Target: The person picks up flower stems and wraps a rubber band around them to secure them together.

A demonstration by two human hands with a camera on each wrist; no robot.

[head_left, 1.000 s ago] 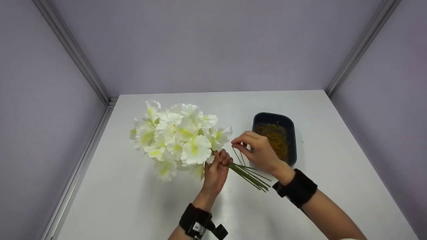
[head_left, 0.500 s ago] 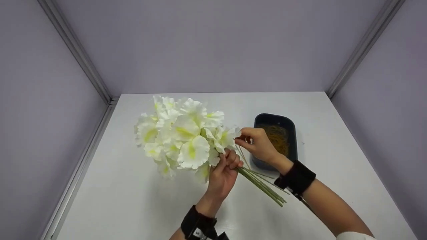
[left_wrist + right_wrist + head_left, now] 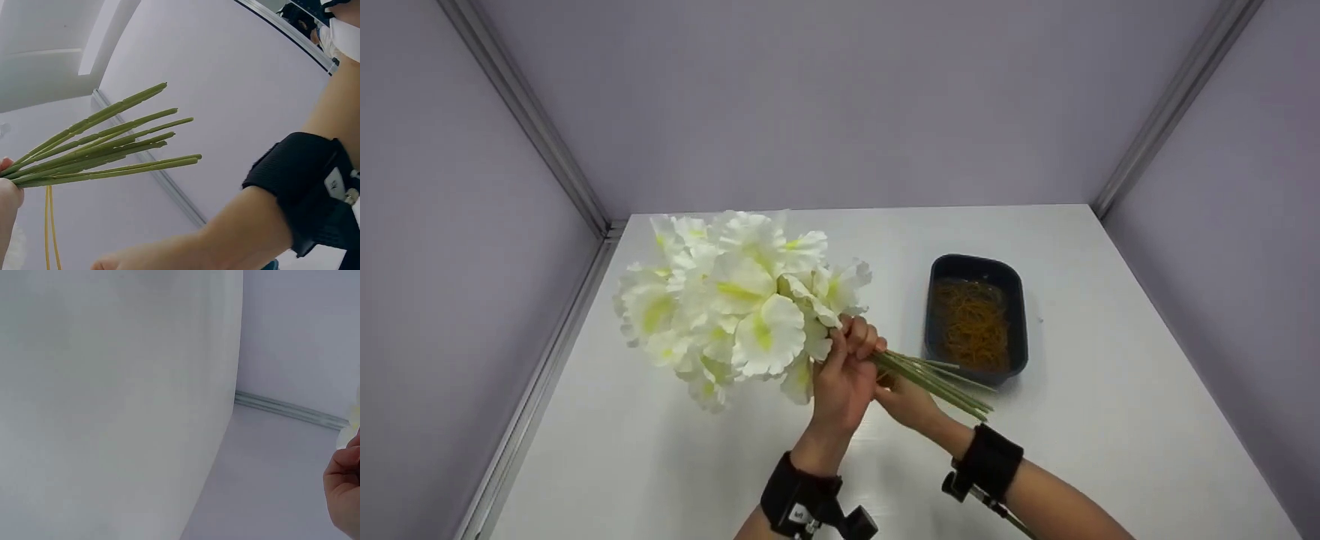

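Note:
My left hand [image 3: 844, 371] grips a bunch of white and yellow artificial flowers [image 3: 735, 300] just below the blooms and holds it above the white table [image 3: 660, 465]. The green stems [image 3: 937, 379] stick out to the right. My right hand [image 3: 904, 401] is tucked under the stems, close against the left hand, its fingers partly hidden. In the left wrist view a thin yellow rubber band [image 3: 49, 225] runs taut downward from the stems [image 3: 101, 146], with the right forearm and its black wrist strap [image 3: 304, 185] beside it. The right wrist view shows only the edge of the right hand [image 3: 344, 486].
A dark tray [image 3: 976, 264] holding several yellow rubber bands [image 3: 975, 322] sits on the table to the right of the hands. Grey walls with metal corner rails [image 3: 525, 124] enclose the table on three sides.
The right hand has dropped from beside the blooms to beneath the stems, next to the left hand. The left hand has lifted the bunch and swung it a little to the left.

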